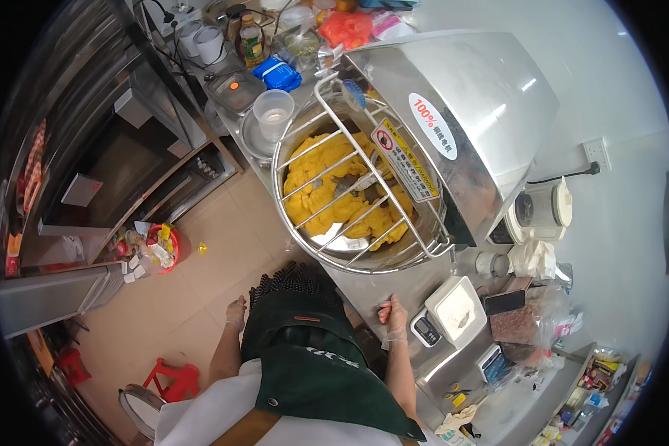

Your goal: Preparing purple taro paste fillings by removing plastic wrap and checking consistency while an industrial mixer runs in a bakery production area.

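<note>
Yellow dough (329, 184) lies in the steel bowl of a dough mixer (457, 95), under a wire guard (340, 131). My right hand (394, 316), in a clear thin glove, hovers by the steel counter's edge with its fingers curled; no object shows in it. Beside it stand a digital kitchen scale (425, 330) and a white rectangular tub of white powder (457, 312). My left hand (236, 313), gloved too, hangs at my side over the floor, its fingers loosely bent. Whether it holds anything is hard to see.
A clear plastic cup (274, 111) and a blue packet (277, 73) sit beyond the mixer. Right of it are a blender (543, 209) and a phone (504, 303). Scissors (455, 393) lie on the counter. A red waste bin (179, 248) and a red stool (175, 379) stand on the floor.
</note>
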A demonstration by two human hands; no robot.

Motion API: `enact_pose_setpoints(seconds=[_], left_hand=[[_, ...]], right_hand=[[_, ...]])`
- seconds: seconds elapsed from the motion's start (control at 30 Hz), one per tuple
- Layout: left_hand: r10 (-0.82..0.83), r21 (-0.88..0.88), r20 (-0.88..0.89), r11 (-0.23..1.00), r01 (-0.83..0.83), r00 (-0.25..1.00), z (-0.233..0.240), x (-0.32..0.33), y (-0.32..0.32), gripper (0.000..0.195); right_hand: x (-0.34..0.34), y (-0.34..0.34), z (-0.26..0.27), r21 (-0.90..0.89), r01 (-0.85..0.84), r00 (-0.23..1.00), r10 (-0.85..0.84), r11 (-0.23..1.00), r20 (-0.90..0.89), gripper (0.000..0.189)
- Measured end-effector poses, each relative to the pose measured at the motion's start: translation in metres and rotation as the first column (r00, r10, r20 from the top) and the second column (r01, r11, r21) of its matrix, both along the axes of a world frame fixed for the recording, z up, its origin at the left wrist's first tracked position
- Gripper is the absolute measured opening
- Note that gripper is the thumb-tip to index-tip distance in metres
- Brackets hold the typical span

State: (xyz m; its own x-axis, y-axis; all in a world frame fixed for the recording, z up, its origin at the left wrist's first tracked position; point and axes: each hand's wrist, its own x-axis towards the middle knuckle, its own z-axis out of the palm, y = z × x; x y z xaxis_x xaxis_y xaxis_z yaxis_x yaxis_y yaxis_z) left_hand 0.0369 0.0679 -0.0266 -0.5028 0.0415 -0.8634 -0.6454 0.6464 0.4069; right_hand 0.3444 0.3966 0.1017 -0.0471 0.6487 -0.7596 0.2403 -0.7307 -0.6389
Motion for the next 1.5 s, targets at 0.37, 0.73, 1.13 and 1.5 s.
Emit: enact_pose_setpoints(seconds=[0.37, 0.73, 1.13, 1.5], left_hand=[[0.082, -0.004, 0.018, 0.997, -0.082, 0.997, 0.009, 0.011, -0.002, 0.043], [0.08, 0.038, -0.072, 0.996, -0.078, 0.994, -0.013, 0.014, -0.008, 0.042], [-0.012, 0.055, -0.164, 0.998, 0.022, 0.986, -0.017, 0.006, -0.004, 0.046], [0.01, 0.056, -0.16, 0.998, -0.001, 0.987, -0.004, 0.004, -0.008, 0.047]], right_hand=[[0.001, -0.001, -0.002, 0.019, -0.008, 0.999, 0.009, 1.0, -0.035, 0.044], [0.001, -0.001, -0.002, 0.032, 0.023, 0.996, -0.02, 0.999, -0.083, 0.042], [0.008, -0.002, -0.01, 0.052, -0.029, 0.995, 0.034, 0.998, -0.096, 0.043], [0.008, -0.003, -0.013, 0.049, -0.009, 0.995, 0.013, 0.999, -0.101, 0.039]])
